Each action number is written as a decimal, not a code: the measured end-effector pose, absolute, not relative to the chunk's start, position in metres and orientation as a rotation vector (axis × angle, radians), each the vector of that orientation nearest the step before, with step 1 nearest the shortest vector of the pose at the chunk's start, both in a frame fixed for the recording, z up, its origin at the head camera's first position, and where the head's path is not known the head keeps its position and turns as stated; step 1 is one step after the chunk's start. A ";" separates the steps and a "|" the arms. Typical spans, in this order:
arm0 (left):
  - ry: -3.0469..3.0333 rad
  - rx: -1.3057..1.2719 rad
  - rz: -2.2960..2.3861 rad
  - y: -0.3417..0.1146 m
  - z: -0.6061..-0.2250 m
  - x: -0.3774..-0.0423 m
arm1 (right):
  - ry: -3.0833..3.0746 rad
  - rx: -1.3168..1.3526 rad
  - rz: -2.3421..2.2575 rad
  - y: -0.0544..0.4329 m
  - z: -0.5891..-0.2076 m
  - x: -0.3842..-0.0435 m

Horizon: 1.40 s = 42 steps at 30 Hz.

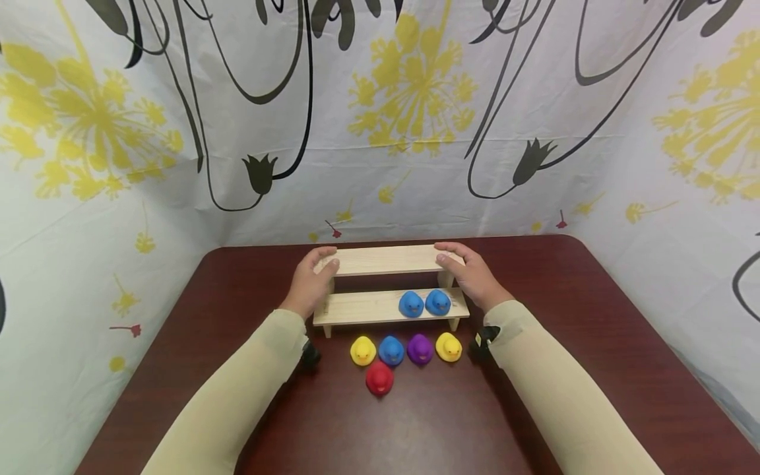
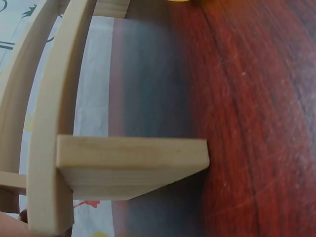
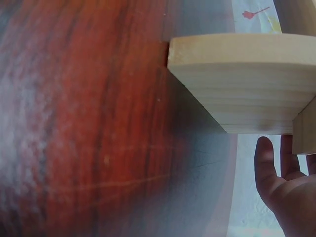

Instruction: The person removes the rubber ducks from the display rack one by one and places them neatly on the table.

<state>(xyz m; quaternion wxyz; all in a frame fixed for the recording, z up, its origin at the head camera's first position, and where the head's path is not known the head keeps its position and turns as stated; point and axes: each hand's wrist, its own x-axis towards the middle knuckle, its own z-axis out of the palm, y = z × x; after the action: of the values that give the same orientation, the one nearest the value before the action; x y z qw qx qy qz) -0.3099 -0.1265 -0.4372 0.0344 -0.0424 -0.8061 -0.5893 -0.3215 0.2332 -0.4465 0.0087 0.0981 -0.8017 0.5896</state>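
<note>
A two-tier wooden shelf (image 1: pixel 380 261) stands on the table in the head view. My left hand (image 1: pixel 309 282) grips the left end of its upper board, thumb on top and fingers at the back edge. At the opposite end, my right hand (image 1: pixel 477 278) holds the same board with its thumb over the top. Two blue rubber ducks, one left (image 1: pixel 411 304) and one right (image 1: pixel 438 302), sit on the right part of the lower board (image 1: pixel 356 307). The left wrist view shows a shelf leg (image 2: pixel 133 153); the right wrist view shows the other leg (image 3: pixel 242 74) beside my fingers (image 3: pixel 265 158).
In front of the shelf, a row on the dark red table (image 1: pixel 392 442) holds a yellow duck (image 1: pixel 363 351), a blue duck (image 1: pixel 391 350), a purple duck (image 1: pixel 419 349) and another yellow duck (image 1: pixel 448 347). Nearer lies a red duck (image 1: pixel 379 379). Patterned cloth (image 1: pixel 380 185) hangs behind.
</note>
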 end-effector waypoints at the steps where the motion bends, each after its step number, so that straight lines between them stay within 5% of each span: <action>1: -2.480 -0.133 -1.817 -0.126 -0.437 -0.309 | -2.506 0.306 1.841 0.233 -0.446 -0.322; 42: -2.329 -0.192 -1.967 -0.125 -0.449 -0.312 | -2.655 0.308 1.364 0.236 -0.419 -0.315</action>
<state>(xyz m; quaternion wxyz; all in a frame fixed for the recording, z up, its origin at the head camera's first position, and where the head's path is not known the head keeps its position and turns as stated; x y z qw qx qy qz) -0.3116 -0.1250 -0.4490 0.0433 -0.0628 -0.7617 -0.6434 -0.3147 0.2360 -0.4193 0.0704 0.1025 -0.8826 0.4534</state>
